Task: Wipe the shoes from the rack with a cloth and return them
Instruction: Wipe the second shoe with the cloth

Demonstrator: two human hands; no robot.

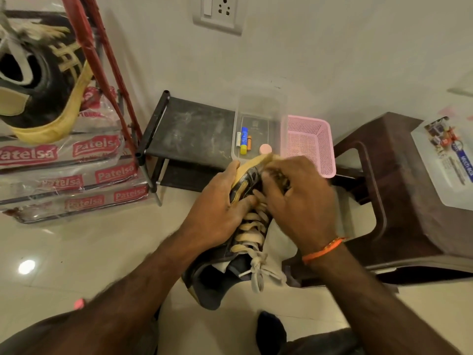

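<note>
Left hand (220, 201) and right hand (299, 198) meet ahead, fingers curled, forearms converging

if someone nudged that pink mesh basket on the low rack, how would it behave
The pink mesh basket would probably slide easily: its walls are thin perforated plastic and it looks empty, so likely light. It may flex a little if squeezed. Its corner seems to overhang the black shoe rack, so a push outward could tip it off.

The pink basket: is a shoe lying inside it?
No. The pink basket holds no shoe; the shoe is held in both hands in front of it.
</note>
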